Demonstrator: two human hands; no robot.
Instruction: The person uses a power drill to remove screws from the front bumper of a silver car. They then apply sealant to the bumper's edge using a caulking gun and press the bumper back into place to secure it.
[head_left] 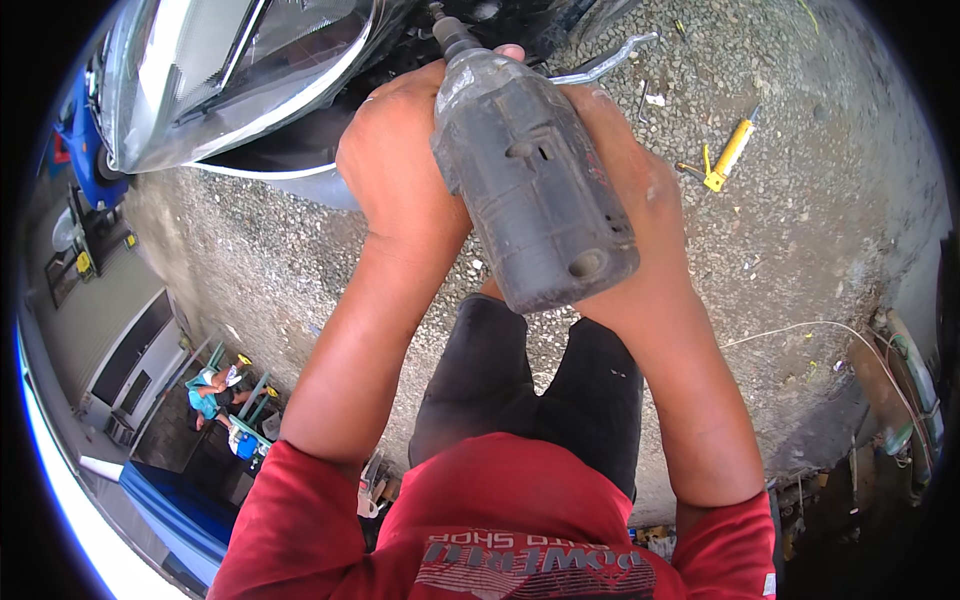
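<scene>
A worn black impact wrench [535,190] with a grey metal nose is in front of me. A socket at its tip points away toward the dark opening beside a car headlight [270,70]. My right hand [630,170] grips it from the right; the handle and most of those fingers are hidden beneath the tool body. My left hand [400,160] curls against the left side near the nose, its fingers mostly out of sight. One fingertip shows past the nose. Whatever the socket meets is too dark to make out.
A bent silver metal bar [605,62] juts out beyond my right hand. On the gravel [770,240] lies a yellow caulking gun [730,155]. A thin pale cable [800,325] runs at right. Far left, a person [208,392] is near a blue vehicle [90,140] and green railings.
</scene>
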